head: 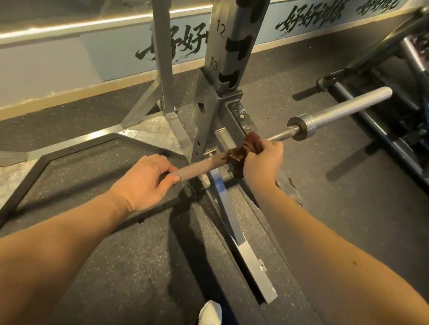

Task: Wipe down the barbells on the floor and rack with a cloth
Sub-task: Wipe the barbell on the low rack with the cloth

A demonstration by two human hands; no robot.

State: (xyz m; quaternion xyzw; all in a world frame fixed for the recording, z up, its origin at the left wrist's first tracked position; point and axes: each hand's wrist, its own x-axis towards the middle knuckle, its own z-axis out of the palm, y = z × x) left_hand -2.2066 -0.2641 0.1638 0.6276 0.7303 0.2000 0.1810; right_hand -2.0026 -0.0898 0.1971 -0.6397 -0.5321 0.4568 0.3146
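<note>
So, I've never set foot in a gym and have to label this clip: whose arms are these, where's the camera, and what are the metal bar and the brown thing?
The camera sits on the person's head, looking down at their own arms. The long metal bar is a barbell with no plates on its thick end. The left hand grips its shaft. The right hand holds a brown cloth wrapped round the shaft to wipe it. Behind stands a grey rack upright with numbered holes, on a speckled rubber floor. The white shape below is a shoe.
</note>
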